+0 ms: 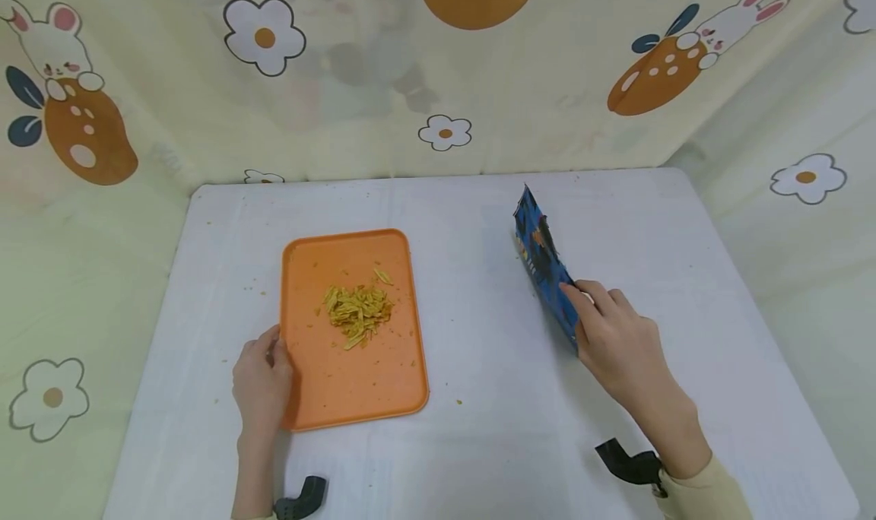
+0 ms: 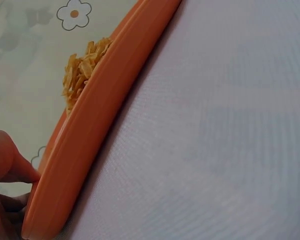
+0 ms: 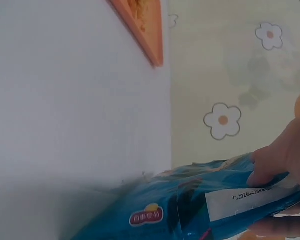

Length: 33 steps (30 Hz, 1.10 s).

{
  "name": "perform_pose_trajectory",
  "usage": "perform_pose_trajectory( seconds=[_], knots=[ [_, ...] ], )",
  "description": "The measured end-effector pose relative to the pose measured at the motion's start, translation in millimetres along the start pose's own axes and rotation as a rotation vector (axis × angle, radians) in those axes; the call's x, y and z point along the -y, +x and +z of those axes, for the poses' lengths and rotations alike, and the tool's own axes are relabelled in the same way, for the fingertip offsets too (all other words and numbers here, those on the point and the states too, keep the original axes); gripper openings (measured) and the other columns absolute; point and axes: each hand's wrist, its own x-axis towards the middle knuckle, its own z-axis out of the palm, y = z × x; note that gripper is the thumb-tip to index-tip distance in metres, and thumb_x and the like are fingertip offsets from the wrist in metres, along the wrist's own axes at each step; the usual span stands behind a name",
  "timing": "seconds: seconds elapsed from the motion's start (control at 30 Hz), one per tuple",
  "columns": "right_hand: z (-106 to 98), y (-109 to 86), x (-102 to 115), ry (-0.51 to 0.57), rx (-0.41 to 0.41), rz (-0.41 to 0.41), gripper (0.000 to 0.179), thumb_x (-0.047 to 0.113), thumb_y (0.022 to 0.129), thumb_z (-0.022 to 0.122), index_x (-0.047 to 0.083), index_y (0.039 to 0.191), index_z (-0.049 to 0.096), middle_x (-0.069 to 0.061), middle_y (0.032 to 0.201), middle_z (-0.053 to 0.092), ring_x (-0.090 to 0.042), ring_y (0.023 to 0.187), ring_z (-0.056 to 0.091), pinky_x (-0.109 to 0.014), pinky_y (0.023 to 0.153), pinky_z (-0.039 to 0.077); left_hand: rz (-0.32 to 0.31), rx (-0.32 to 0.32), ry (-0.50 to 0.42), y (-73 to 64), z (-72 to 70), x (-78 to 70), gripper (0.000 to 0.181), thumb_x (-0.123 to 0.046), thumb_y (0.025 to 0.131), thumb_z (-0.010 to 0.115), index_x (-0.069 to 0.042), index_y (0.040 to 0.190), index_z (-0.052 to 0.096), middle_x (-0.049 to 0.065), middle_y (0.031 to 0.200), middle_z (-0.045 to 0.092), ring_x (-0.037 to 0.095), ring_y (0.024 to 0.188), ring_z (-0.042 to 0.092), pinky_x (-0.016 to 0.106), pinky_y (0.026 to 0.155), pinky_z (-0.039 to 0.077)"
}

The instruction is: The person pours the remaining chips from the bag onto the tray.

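An orange rectangular tray (image 1: 342,391) lies on the left half of the table, with a small heap of yellow, crisp-looking snack pieces (image 1: 358,312) near its middle. At the tray's left edge, my left hand (image 1: 263,379) grips the rim, thumb and fingers close together in the left wrist view. My right hand (image 1: 626,345) pinches a blue printed snack bag (image 1: 544,258) by its near end, to the right of the tray. The bag stands on edge, thin and flattened, low over the table. A white label strip (image 3: 240,202) shows on it in the right wrist view; its contents are hidden.
The white table (image 1: 493,444) carries scattered yellow crumbs (image 1: 459,402) around the tray. Behind it and at both sides hangs a pale curtain (image 1: 356,132) with flowers and rabbits. Black wrist mounts (image 1: 630,463) sit on both forearms.
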Motion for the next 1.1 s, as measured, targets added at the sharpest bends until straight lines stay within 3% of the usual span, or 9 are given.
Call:
perform_pose_trajectory(
  seconds=[0.33, 0.53, 0.63, 0.77, 1.1],
  knots=[
    [23, 3.4, 21, 0.053, 0.018, -0.071, 0.035, -0.001, 0.08, 0.078, 0.003, 0.115, 0.075, -0.02, 0.107, 0.07, -0.039, 0.078, 0.063, -0.044, 0.048, 0.055, -0.009, 0.011, -0.01, -3.3, -0.9, -3.0, 0.038, -0.01, 0.106, 0.049, 0.002, 0.141, 0.058, 0.024, 0.113, 0.063, 0.034, 0.09, 0.059, 0.044, 0.077, 0.05],
    [49, 0.7, 37, 0.135, 0.005, -0.06, 0.027, 0.013, 0.095, 0.064, 0.011, 0.12, 0.074, -0.018, 0.105, 0.068, -0.036, 0.086, 0.061, -0.048, 0.072, 0.054, -0.033, 0.026, -0.017, -3.1, -1.1, -4.8, 0.038, -0.01, 0.107, 0.048, 0.001, 0.143, 0.057, 0.024, 0.114, 0.062, 0.034, 0.092, 0.058, 0.046, 0.08, 0.051],
    [66, -2.8, 49, 0.194, -0.009, -0.031, 0.034, 0.012, 0.092, 0.068, 0.007, 0.125, 0.071, -0.017, 0.106, 0.067, -0.034, 0.09, 0.06, -0.048, 0.078, 0.053, -0.039, 0.026, -0.012, -2.7, -0.3, -3.6, 0.038, -0.01, 0.107, 0.048, 0.001, 0.142, 0.057, 0.024, 0.114, 0.062, 0.034, 0.092, 0.058, 0.046, 0.08, 0.051],
    [90, -6.1, 64, 0.245, -0.026, -0.018, 0.038, 0.008, 0.084, 0.075, 0.0, 0.121, 0.069, -0.016, 0.105, 0.068, -0.033, 0.092, 0.061, -0.047, 0.08, 0.054, -0.035, 0.028, -0.022, -1.4, 1.1, -2.3, 0.038, -0.01, 0.107, 0.048, 0.001, 0.142, 0.057, 0.024, 0.115, 0.062, 0.036, 0.096, 0.061, 0.05, 0.083, 0.054],
    [123, -16.2, 87, 0.22, 0.109, 0.015, 0.026, 0.006, 0.088, 0.073, 0.005, 0.114, 0.071, -0.011, 0.107, 0.067, -0.029, 0.097, 0.06, -0.047, 0.088, 0.055, -0.02, 0.038, -0.017, 0.6, 2.5, -4.5, 0.038, -0.009, 0.106, 0.048, 0.001, 0.141, 0.059, 0.024, 0.113, 0.063, 0.035, 0.092, 0.062, 0.048, 0.078, 0.053]
  ],
)
